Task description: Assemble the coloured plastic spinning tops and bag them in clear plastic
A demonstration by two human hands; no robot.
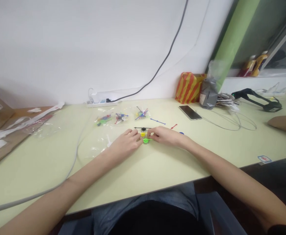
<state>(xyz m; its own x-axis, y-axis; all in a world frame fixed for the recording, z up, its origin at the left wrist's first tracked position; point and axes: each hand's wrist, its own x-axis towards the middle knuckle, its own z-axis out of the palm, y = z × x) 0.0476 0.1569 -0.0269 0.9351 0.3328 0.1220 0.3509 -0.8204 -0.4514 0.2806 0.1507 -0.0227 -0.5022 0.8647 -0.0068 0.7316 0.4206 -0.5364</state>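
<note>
Close together on the table, my left hand and my right hand have their fingers curled in around a short column of small plastic spinners. A green spinner lies nearest me, with fingertips of both hands at its sides. Just behind it is a yellow spinner, partly covered by my fingers. Farther back is a black spinner with a long arrow pointing left. Whatever is pinched between the fingertips is too small to make out. A white piece lies left of my left hand.
Behind my hands are several clear bags of coloured spinner parts, a blue arrow and a red arrow. A phone and striped bag stand right. A grey cable crosses left; a power strip sits by the wall.
</note>
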